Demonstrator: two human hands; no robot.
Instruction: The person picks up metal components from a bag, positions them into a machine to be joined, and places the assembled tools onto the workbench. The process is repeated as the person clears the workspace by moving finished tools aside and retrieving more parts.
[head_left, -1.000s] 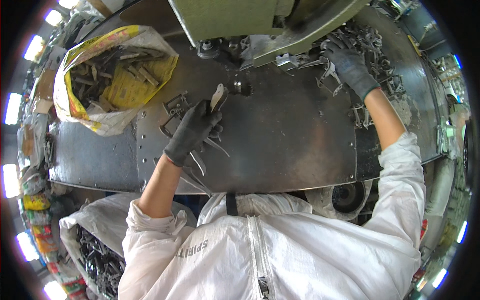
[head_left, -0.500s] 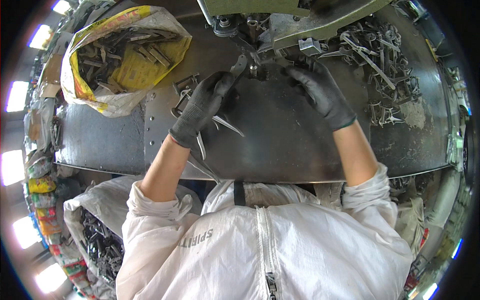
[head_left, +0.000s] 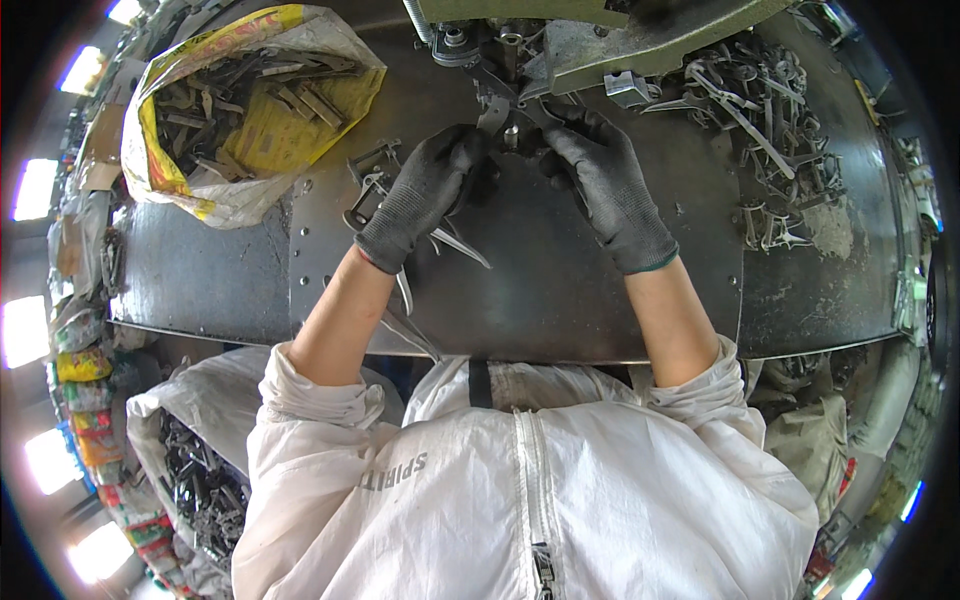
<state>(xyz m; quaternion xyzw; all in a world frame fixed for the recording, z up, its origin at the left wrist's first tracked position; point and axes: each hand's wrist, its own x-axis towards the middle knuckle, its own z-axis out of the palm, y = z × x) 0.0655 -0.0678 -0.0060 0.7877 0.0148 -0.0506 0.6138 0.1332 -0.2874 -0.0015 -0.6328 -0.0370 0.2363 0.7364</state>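
Note:
My left hand (head_left: 430, 190), in a dark grey knit glove, is closed with thumb and fingers pinching a flat metal piece (head_left: 493, 114). That piece points up beside a short bright metal post (head_left: 511, 138) under the machine head. On the other side of the post, my right hand (head_left: 608, 185), gloved alike, has its fingers curled together. Whatever they hold is mostly hidden by the glove. Below and behind my left wrist lie plier-like metal tools with curved handles (head_left: 460, 247).
A green machine (head_left: 660, 45) overhangs the far side of the steel table (head_left: 560, 310). Far left, a yellow and white sack (head_left: 255, 208) holds metal pieces. Several loose metal parts (head_left: 765, 120) are heaped at the right, by a small metal block (head_left: 627, 90). Another sack (head_left: 200, 395) stands below the left front edge.
My right hand has moved left, close to the post, and its fingers have drawn together. My left hand has shifted slightly right, bringing the flat piece nearer the post.

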